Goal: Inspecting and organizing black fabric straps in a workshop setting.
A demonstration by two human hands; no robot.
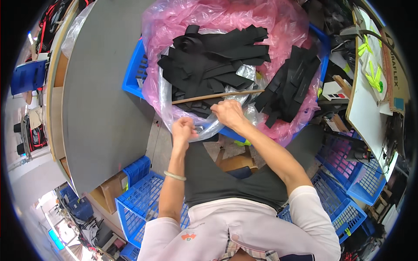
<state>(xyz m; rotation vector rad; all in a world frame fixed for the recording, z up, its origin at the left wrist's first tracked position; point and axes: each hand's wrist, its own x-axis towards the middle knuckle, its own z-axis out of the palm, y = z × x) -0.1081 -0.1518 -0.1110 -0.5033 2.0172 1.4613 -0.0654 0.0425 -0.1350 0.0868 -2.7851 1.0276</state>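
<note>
My left hand (183,129) is closed at the near rim of a clear plastic bag (165,98), its fingers pinching the film. My right hand (229,113) is closed too, fingertips together just above the dark strips; what it pinches is hidden. A pile of flat black fabric strips (204,61) fills the bag, some of them overlapping and fanned out. To its right lies a second bundle of black strips (292,82) on pink plastic film (278,21). A thin brown stick (217,96) rests crosswise over the strips, just beyond both hands.
The film lines a blue plastic crate (133,71). A grey tabletop (102,87) stands at the left. Blue baskets (143,195) sit on the floor at the left, and more blue baskets (331,195) at the right. A cluttered white bench (368,95) runs along the right side.
</note>
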